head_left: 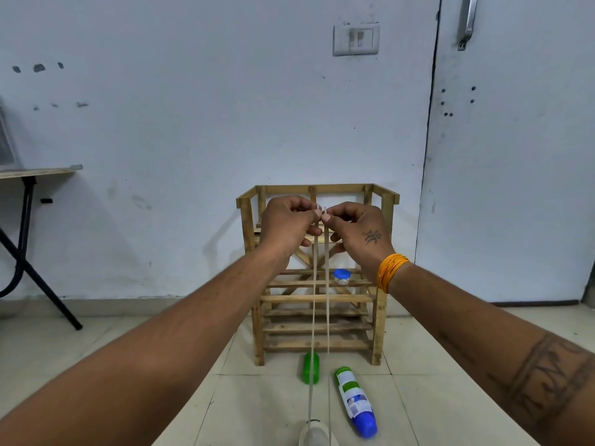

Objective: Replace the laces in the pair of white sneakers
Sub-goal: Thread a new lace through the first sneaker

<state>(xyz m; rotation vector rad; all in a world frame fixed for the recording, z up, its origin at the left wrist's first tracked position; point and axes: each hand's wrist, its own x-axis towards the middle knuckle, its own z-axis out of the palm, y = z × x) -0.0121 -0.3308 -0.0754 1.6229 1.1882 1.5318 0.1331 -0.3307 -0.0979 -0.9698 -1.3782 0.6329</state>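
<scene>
Both lace ends pulled up taut and level: left hand and right hand each pinch one tip in a tight grip, strands running down to the white sneaker on the floor at frame bottom. Looks like evening the lengths after the first eyelets; next move is probably crossing the ends into the next eyelets, keeping them equal.

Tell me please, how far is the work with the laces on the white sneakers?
Done: the flat cream lace already runs into the white sneaker at the bottom edge.

In hand: the left hand and the right hand each pinch one lace tip, held up side by side, both strands taut, apparently evening the lengths.

Left: the upper eyelets are out of frame, so I cannot judge them. No second sneaker is visible.
</scene>
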